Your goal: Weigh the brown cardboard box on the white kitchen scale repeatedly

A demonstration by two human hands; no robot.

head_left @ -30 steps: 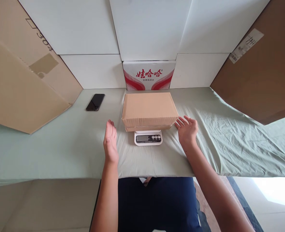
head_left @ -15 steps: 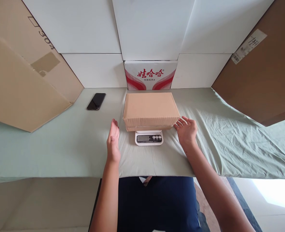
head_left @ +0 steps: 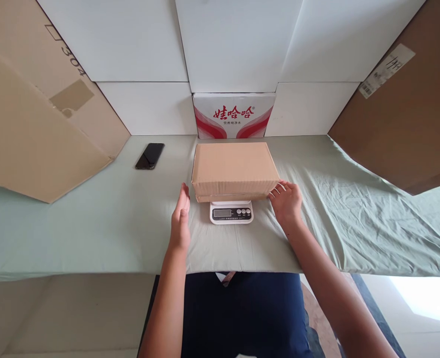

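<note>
A plain brown cardboard box [head_left: 234, 169] lies on a small white digital scale [head_left: 231, 212] in the middle of the green-covered table [head_left: 93, 223]. My left hand [head_left: 180, 223] stands edge-on just left of the box's near corner, fingers straight, a small gap between it and the box. My right hand [head_left: 287, 203] is at the box's near right corner, fingertips touching or almost touching the lower edge. Neither hand holds anything.
A black phone [head_left: 150, 155] lies at the back left. A red-and-white carton [head_left: 233, 115] stands behind the scale against white panels. Large cardboard boxes lean in at the left [head_left: 37, 124] and right [head_left: 402, 119]. The cloth is wrinkled on the right.
Both hands have closed in on the box: the left moved right and forward toward its left corner, the right slid left to its right corner. Box and scale have not moved.
</note>
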